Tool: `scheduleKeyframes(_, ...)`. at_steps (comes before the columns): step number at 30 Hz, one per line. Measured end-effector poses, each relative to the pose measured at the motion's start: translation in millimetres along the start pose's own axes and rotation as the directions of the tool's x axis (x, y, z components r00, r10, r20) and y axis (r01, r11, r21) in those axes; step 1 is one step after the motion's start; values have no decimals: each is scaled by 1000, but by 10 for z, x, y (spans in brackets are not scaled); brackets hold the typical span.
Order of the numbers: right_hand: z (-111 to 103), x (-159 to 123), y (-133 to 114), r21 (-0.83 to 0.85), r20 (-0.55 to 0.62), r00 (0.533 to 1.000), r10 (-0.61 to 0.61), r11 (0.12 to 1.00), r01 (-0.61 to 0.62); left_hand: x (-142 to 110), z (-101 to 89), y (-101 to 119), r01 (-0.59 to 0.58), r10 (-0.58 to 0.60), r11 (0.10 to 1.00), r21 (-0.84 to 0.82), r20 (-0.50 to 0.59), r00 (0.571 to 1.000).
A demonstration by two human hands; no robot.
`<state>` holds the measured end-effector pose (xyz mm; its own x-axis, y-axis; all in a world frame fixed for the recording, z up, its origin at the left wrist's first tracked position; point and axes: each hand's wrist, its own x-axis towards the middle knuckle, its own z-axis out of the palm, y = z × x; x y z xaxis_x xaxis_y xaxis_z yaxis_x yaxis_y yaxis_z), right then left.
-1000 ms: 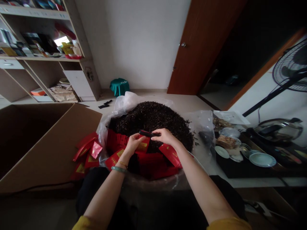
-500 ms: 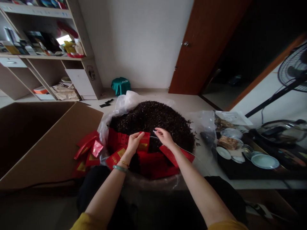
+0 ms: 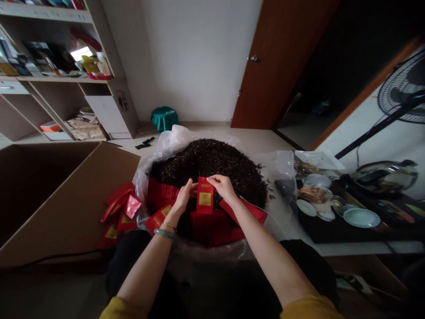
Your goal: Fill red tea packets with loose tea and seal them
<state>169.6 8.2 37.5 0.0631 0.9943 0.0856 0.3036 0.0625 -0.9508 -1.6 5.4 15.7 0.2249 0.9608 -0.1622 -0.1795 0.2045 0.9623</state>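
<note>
A red packet [image 3: 205, 197] with a gold square hangs upright from my right hand [image 3: 223, 187], thumb and fingers pinching its upper right corner. My left hand [image 3: 183, 195] is at the packet's left side, thumb up and fingers stretched towards it; whether the fingertips touch it I cannot tell. Both hands are over a wide container lined with clear plastic [image 3: 143, 195] and heaped with dark loose tea leaves [image 3: 215, 155]. More red packets [image 3: 212, 228] lie in its near part, with a row [image 3: 162, 191] at the left and a stack [image 3: 247, 212] under my right forearm.
Several filled-looking red packets [image 3: 121, 206] lie between the container and an open cardboard box [image 3: 76, 195] on the left. To the right is a dark tray [image 3: 318, 232] with small dishes [image 3: 361, 218] and a glass-lidded pot [image 3: 385, 173]. A fan [image 3: 403, 88] stands behind.
The red packet has passed from my left hand's grip to my right hand's and now hangs upright, facing me. The thin light-coloured strip between my hands no longer shows. My left fingers have loosened.
</note>
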Motion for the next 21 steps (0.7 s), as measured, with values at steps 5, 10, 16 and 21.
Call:
scheduleKeyframes(5,36,0,-202,317,-196,972,129,946,-62,64,-9,-96,123,-123,992,-16,-82,989)
scheduleKeyframes(10,198,-61,-577,592,239,971,-5,793,-142,58,21,-263,86,-93,904,418,-4,996)
scheduleKeyframes(16,9,-90,-225,223,339,929,149,946,-234,-10,-12,-297,-263,42,548,794,288,957)
scheduleKeyframes(21,-122,-154,169,-426,449,881,151,903,63,-26,-17,-274,-288,5,471,834,324,946)
